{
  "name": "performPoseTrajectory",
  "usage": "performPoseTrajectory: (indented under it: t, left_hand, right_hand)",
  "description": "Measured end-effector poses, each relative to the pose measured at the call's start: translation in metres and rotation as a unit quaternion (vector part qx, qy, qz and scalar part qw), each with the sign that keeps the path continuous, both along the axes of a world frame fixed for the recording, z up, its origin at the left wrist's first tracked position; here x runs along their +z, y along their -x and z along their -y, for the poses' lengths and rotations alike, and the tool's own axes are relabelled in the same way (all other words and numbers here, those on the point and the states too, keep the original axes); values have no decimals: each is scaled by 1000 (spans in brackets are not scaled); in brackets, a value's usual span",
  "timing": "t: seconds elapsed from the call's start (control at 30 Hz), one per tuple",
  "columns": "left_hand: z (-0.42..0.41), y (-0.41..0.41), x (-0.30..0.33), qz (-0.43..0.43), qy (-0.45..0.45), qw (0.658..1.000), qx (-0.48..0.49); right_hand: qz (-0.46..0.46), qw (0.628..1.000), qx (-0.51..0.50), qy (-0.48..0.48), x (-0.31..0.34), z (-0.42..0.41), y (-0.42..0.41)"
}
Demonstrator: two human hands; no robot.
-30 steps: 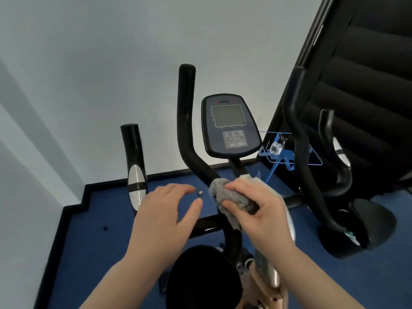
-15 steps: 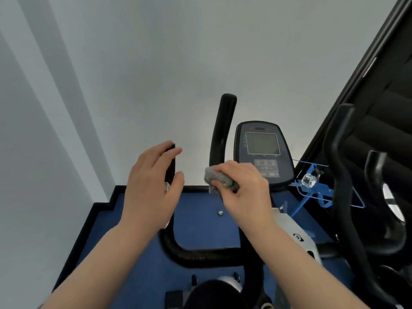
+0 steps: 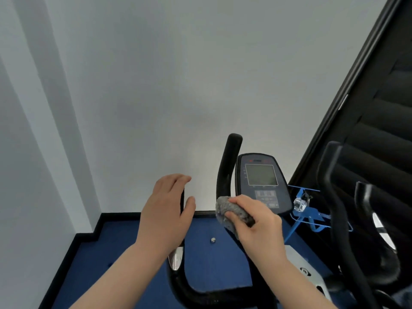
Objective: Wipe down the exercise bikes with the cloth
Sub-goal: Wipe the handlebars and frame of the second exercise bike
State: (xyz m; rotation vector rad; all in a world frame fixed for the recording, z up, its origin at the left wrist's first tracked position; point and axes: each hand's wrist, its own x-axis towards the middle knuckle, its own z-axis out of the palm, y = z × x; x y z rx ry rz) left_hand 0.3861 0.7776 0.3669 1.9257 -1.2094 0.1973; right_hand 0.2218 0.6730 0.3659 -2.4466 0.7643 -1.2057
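The exercise bike stands right in front of me, with black foam handlebars and a dark console (image 3: 263,181) with a grey screen. My right hand (image 3: 258,221) presses a grey cloth (image 3: 227,211) around the right handlebar post (image 3: 228,166), just left of the console. My left hand (image 3: 166,210) hovers in front of the left handlebar (image 3: 177,270), fingers apart and curved, hiding its upper part. Whether it touches the bar I cannot tell.
A second bike's black handlebars (image 3: 338,210) rise at the right, in front of a dark slatted panel (image 3: 383,121). A blue bottle holder (image 3: 310,212) hangs between the bikes. White walls enclose a blue floor (image 3: 209,259) with a small metal piece (image 3: 213,240) lying on it.
The view has tilted upward, showing more wall. My right hand slid the cloth from the low crossbar up the right post. My left hand rose to the left handlebar's top.
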Motion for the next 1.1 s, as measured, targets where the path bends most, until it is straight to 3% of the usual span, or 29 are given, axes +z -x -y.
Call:
performPoseTrajectory:
  t: [0.17, 0.37, 0.5, 0.6, 0.7, 0.87, 0.97, 1.1]
  left_hand:
    - [3, -1, -2, 4, 7, 1000, 6]
    - [-1, -6, 1, 17, -7, 1000, -2]
    - [-2, -7, 3, 12, -12, 1000, -8]
    - [-1, -5, 4, 7, -8, 1000, -6]
    - [-2, -6, 3, 11, -10, 1000, -8]
    - [-1, -6, 3, 14, -7, 1000, -3]
    - [-2, -5, 2, 15, -9, 1000, -3]
    - [-2, -8, 1, 22, -8, 1000, -5]
  right_hand:
    - [30, 999, -8, 41, 11, 22, -29]
    - [18, 977, -24, 209, 29, 32, -36]
    - [107, 983, -75, 129, 81, 41, -35]
    - [53, 996, -17, 73, 112, 49, -48]
    - [38, 999, 3, 25, 106, 50, -55]
    - [195, 971, 2, -137, 75, 41, -44]
    - [174, 974, -21, -142, 86, 51, -38]
    - [241, 953, -5, -184, 84, 47, -47]
